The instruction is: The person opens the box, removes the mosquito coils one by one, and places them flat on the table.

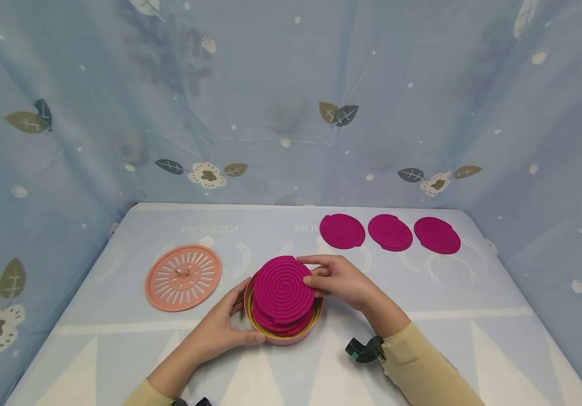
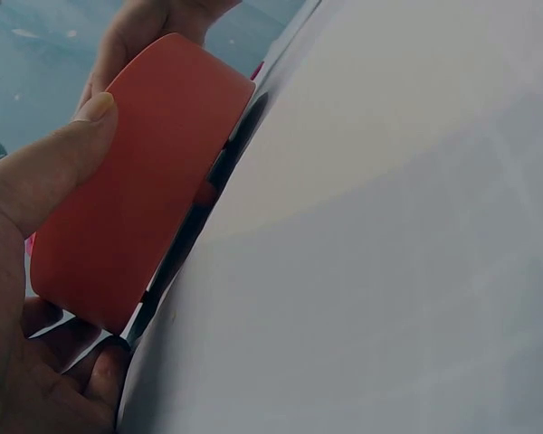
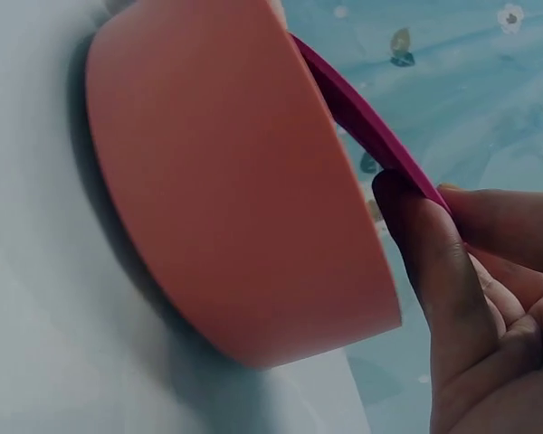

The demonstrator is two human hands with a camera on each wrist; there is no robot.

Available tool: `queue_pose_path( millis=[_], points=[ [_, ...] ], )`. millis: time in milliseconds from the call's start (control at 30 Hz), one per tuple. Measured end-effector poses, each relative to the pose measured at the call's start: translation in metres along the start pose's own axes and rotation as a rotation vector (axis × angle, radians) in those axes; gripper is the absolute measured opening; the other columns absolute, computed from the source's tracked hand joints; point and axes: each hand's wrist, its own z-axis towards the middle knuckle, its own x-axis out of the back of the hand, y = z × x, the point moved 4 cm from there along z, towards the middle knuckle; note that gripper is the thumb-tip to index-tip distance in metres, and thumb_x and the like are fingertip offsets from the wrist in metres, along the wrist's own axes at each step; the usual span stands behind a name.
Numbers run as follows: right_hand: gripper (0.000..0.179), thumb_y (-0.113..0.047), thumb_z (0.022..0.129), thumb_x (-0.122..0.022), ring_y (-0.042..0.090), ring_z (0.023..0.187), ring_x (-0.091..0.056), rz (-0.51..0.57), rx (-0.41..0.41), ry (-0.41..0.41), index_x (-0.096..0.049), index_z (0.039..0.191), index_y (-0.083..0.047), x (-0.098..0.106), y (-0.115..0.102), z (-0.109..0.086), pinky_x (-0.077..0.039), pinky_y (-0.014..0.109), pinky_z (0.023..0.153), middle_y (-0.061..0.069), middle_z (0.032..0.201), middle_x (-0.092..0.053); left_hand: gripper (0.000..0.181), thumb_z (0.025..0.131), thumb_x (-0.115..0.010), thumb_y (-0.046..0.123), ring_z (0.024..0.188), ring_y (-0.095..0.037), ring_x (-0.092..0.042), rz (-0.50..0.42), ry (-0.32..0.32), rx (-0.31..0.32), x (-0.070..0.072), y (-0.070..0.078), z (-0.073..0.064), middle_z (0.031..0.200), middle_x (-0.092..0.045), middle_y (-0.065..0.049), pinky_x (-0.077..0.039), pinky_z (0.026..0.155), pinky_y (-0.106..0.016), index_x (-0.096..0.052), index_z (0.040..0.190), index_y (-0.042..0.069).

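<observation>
A round salmon-pink container (image 1: 288,341) with a yellowish inside stands on the table in the head view. My left hand (image 1: 220,334) grips its left side, thumb near the front and fingers at the back. Magenta spiral coasters (image 1: 284,328) lie stacked inside. Above them, my right hand (image 1: 343,282) pinches the right edge of another magenta spiral coaster (image 1: 283,288) between thumb and fingers. In the right wrist view this coaster (image 3: 371,127) is tilted up at the container's rim; its far edge is hidden by the wall.
A slotted salmon-pink lid (image 1: 183,278) with a small knob lies to the left. Three more spiral coasters, the left one (image 1: 342,231) among them, lie in a row at the back right. Patterned blue fabric (image 1: 280,141) rises behind the table.
</observation>
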Motion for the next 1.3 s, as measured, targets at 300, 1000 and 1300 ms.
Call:
queue_pose_path(
  millis=[300,1000,1300],
  points=[
    [0.052,-0.013,0.092,-0.071,0.016,0.075,-0.064,0.050,0.011,0.055,-0.054,0.142,-0.012,0.007,0.008,-0.004,-0.059,0.034,0.073,0.013,0.093,-0.070,0.117,0.059,-0.095,0.042,0.128,-0.013,-0.050,-0.005,0.007,0.008,-0.001,0.001,0.000,0.150,-0.039,0.007,-0.032,0.113,-0.039,-0.029,0.155,0.028],
    [0.057,-0.006,0.094,-0.067,0.016,0.080,-0.069,0.269,0.037,0.168,-0.046,0.147,-0.005,0.035,0.022,-0.027,-0.060,0.034,0.076,0.016,0.101,-0.071,0.117,0.059,-0.095,0.045,0.129,-0.015,-0.050,0.004,0.005,0.013,-0.002,0.000,0.000,0.150,-0.040,0.006,-0.034,0.112,-0.039,-0.029,0.155,0.028],
    [0.058,-0.004,0.094,-0.066,0.014,0.077,-0.069,0.291,0.059,0.205,-0.042,0.148,-0.003,0.047,0.026,-0.036,-0.060,0.031,0.073,0.014,0.099,-0.072,0.118,0.059,-0.095,0.046,0.129,-0.015,-0.050,0.002,0.009,0.010,-0.001,0.000,0.000,0.150,-0.040,0.006,-0.033,0.113,-0.040,-0.029,0.155,0.029]
  ],
)
